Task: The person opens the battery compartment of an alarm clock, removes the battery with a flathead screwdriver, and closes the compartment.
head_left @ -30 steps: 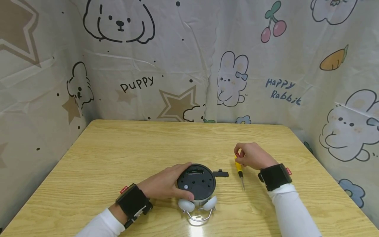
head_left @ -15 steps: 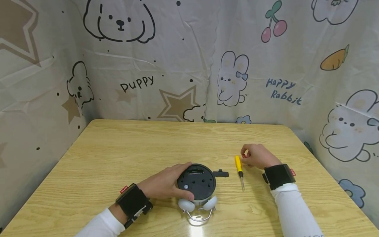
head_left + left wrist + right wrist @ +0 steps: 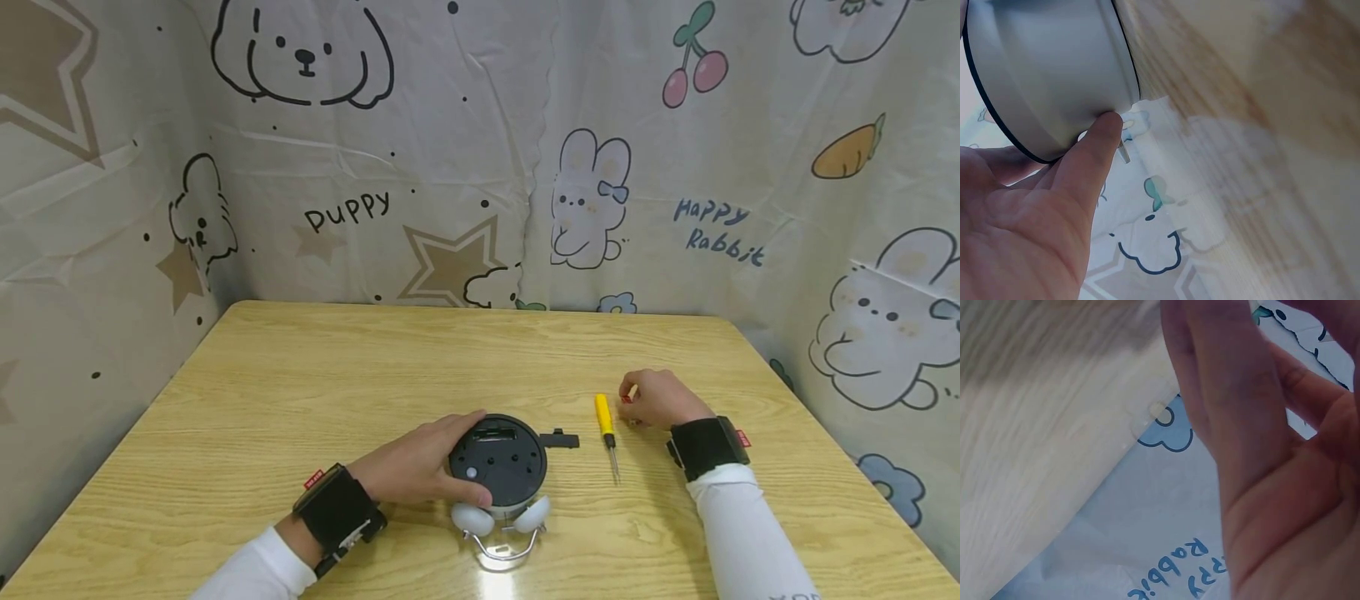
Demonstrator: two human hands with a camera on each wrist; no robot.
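A twin-bell alarm clock (image 3: 498, 467) lies with its black back upward and its bells and wire handle toward me. Its battery compartment (image 3: 495, 434) is uncovered. My left hand (image 3: 420, 462) grips the clock's left side; in the left wrist view its fingers (image 3: 1094, 147) press against the pale casing. Right of the clock lies a screwdriver (image 3: 604, 423) with a yellow handle, tip toward me. Just beyond it my right hand (image 3: 656, 400) pinches a small red object (image 3: 627, 400), mostly hidden by the fingers. In the right wrist view the curled fingers (image 3: 1235, 381) hide it.
A black battery cover (image 3: 560, 439) lies at the clock's right edge, between it and the screwdriver. The wooden table (image 3: 360, 358) ends at a patterned cloth (image 3: 450, 167) behind and at both sides.
My right hand has moved from the screwdriver's handle end to the right and slightly nearer, with the red object in its fingers. The left hand and clock stay still.
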